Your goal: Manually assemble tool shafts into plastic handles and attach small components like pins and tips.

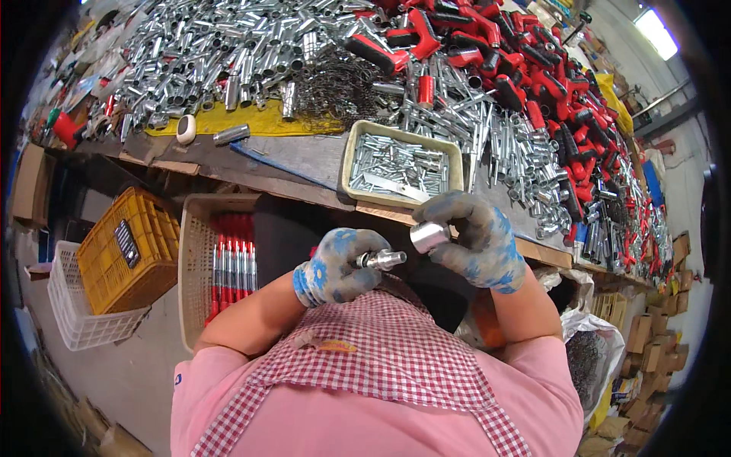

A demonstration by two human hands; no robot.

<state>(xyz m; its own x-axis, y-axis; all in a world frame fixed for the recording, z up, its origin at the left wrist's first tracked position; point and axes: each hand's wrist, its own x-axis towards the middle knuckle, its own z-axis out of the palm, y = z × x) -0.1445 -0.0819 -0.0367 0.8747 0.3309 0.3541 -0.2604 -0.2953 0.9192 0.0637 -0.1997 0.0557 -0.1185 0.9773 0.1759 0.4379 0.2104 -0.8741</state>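
Observation:
My left hand (340,266), in a worn blue-and-grey work glove, is closed on a stepped metal fitting (387,260) whose narrow end points right. Much of that fitting lies hidden in the fist. A short, wide silver metal sleeve (429,237) is gripped between the thumb and fingers of my gloved right hand (481,242). Both parts are held over my lap in front of the bench edge, close together but apart. Just beyond them on the bench sits a cream plastic bin (346,171) of small metal pins, with a flat metal strip on top.
Heaps of silver metal tubes (228,57) and red-and-black handles (533,84) cover the bench. Tangled dark springs (335,87) lie on yellow cloth. At left, a crate (190,266) holds red-handled rods beside a yellow crate (141,259). White sacks (598,335) stand at right.

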